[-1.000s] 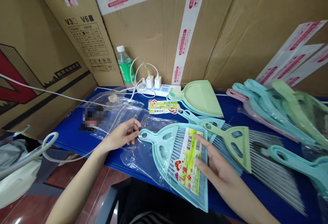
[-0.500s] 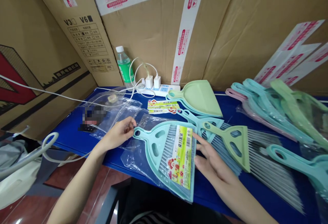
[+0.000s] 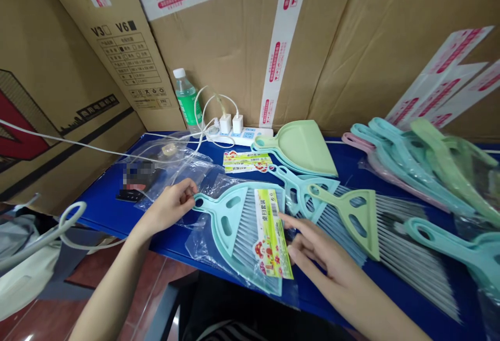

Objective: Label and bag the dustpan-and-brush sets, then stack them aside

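A light-blue dustpan (image 3: 217, 206) lies in front of me inside a clear plastic bag, with its matching small brush (image 3: 242, 237) laid in it. Across the grey bristles is a yellow-green label card (image 3: 271, 231), tilted and poking past the pan's straight edge. My left hand (image 3: 174, 205) is closed in a pinch at the handle's end. My right hand (image 3: 318, 250) has index finger and thumb apart by the card's right edge; the index tip touches or almost touches it. Just beyond lie a blue brush (image 3: 302, 190) and a green brush (image 3: 353, 213).
Stacked dustpans (image 3: 304, 146) stand behind, near loose label cards (image 3: 246, 161). Bagged sets (image 3: 410, 164) are piled right, with another blue handle (image 3: 441, 237) nearer. A power strip (image 3: 250, 135), cables and a bottle (image 3: 188, 101) line the cardboard. Plastic bags (image 3: 187, 161) lie left.
The dustpan set has shifted left together with my left hand. The label card now slants and sticks out past the pan's edge. My right hand has moved left, keeping close to the card.
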A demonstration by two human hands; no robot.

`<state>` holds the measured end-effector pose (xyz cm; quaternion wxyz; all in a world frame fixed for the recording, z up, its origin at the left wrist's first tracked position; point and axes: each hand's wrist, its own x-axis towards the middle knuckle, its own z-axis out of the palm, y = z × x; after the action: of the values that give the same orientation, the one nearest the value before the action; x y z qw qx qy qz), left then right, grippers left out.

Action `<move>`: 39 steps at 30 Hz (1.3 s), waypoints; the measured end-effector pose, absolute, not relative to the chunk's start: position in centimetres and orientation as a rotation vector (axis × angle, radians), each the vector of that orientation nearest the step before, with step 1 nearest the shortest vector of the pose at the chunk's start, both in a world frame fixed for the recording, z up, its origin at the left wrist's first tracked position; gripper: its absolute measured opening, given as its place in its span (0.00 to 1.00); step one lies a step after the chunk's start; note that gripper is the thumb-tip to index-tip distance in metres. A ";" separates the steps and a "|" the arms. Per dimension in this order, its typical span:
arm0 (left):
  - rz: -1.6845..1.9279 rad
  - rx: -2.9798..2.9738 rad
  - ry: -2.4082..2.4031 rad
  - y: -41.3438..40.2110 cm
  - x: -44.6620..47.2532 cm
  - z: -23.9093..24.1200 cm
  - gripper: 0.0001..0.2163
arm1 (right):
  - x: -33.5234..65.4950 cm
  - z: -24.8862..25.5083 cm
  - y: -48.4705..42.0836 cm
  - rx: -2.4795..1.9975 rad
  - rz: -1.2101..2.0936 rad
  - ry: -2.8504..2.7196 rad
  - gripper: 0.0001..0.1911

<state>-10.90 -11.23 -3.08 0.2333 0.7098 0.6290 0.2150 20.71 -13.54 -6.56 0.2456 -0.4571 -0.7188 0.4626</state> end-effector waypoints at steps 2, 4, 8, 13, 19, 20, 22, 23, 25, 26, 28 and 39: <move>0.585 1.972 1.754 -11.3 -10.9 -2.9 0.04 | 20.9 -6.4 -13.5 -1.255 1.163 -2.046 0.26; 0.601 1.986 1.796 -11.4 -10.9 -2.7 0.04 | 21.1 -6.4 -13.5 -1.276 1.059 -2.102 0.25; 0.628 1.998 1.869 -11.6 -10.7 -2.3 0.03 | 21.5 -6.6 -13.5 -1.310 0.900 -2.187 0.24; 0.632 2.022 1.890 -11.7 -10.6 -2.3 0.09 | 21.4 -7.0 -13.9 -1.243 0.784 -2.285 0.22; 0.616 2.060 1.927 -11.8 -11.4 -2.4 0.16 | 20.7 -6.7 -14.3 -1.212 0.678 -2.435 0.23; 0.617 2.063 1.927 -11.9 -11.6 -2.4 0.16 | 20.6 -6.7 -14.3 -1.195 0.659 -2.455 0.23; 0.612 2.070 1.925 -11.9 -11.7 -2.4 0.17 | 20.5 -6.6 -14.2 -1.144 0.616 -2.479 0.23; 0.609 2.075 1.926 -11.9 -11.8 -2.4 0.17 | 20.5 -6.6 -14.1 -1.111 0.598 -2.486 0.24; 0.608 2.085 1.921 -11.9 -11.7 -2.5 0.16 | 20.6 -6.5 -13.8 -1.033 0.567 -2.497 0.25; 0.613 2.091 1.913 -11.9 -11.7 -2.5 0.16 | 20.7 -6.5 -13.7 -0.990 0.547 -2.505 0.25; 0.624 2.104 1.887 -12.0 -11.6 -2.6 0.16 | 20.9 -6.7 -13.5 -0.911 0.471 -2.533 0.25; 0.708 2.105 1.920 -12.3 -11.2 -3.6 0.16 | 21.0 -7.9 -15.0 -0.894 -0.011 -2.537 0.20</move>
<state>-11.19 -12.29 -3.63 0.1027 0.7134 0.6504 0.2398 21.01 -15.01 -7.90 0.2240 -0.3240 -0.9191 -0.0042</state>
